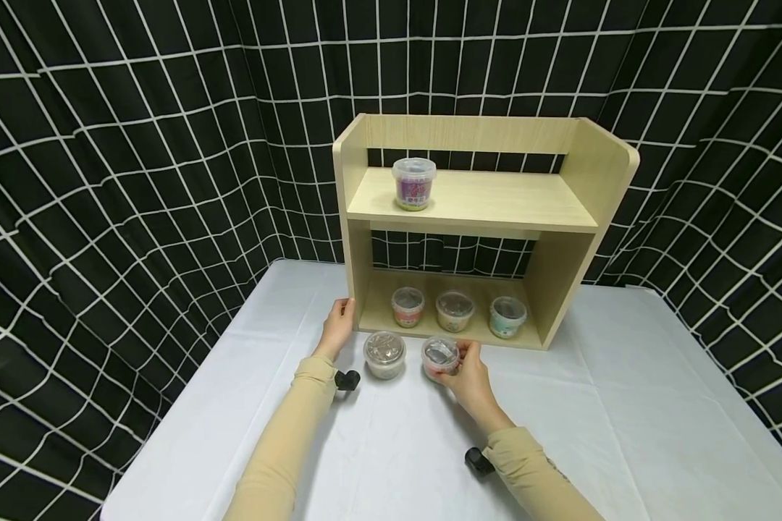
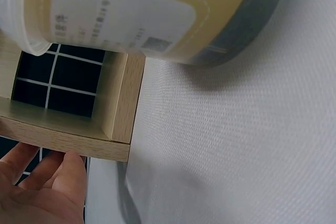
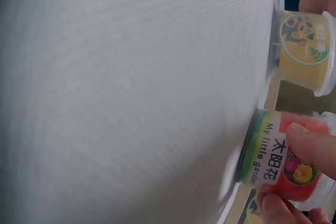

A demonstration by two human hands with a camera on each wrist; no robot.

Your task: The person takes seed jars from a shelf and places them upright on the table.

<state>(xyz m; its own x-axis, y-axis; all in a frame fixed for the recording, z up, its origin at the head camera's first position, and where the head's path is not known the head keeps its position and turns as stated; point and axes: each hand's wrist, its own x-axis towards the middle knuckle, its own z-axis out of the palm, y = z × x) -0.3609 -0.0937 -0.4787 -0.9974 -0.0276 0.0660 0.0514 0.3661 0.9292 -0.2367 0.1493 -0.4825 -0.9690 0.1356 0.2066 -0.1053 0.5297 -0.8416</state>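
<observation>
My right hand (image 1: 474,383) grips a small clear-lidded plastic tub with a red flower label (image 1: 440,357), thumb on one side and fingers on the other. In the right wrist view this tub (image 3: 268,153) reads "My little garden" and its base is at the tablecloth. Beside it to the left stands a yellow-labelled tub (image 1: 384,356), close up in the left wrist view. My left hand (image 1: 337,329) touches the outer face of the left side panel of a wooden shelf (image 1: 472,224), near its lower front, with fingers extended.
Inside the lower compartment stand a pink-labelled tub (image 1: 407,307), a cream-labelled tub (image 1: 455,311) and a teal-labelled tub (image 1: 507,317). A purple-labelled tub (image 1: 413,186) sits at the left of the upper shelf. Black gridded curtains (image 1: 137,145) surround the white-covered table (image 1: 658,434).
</observation>
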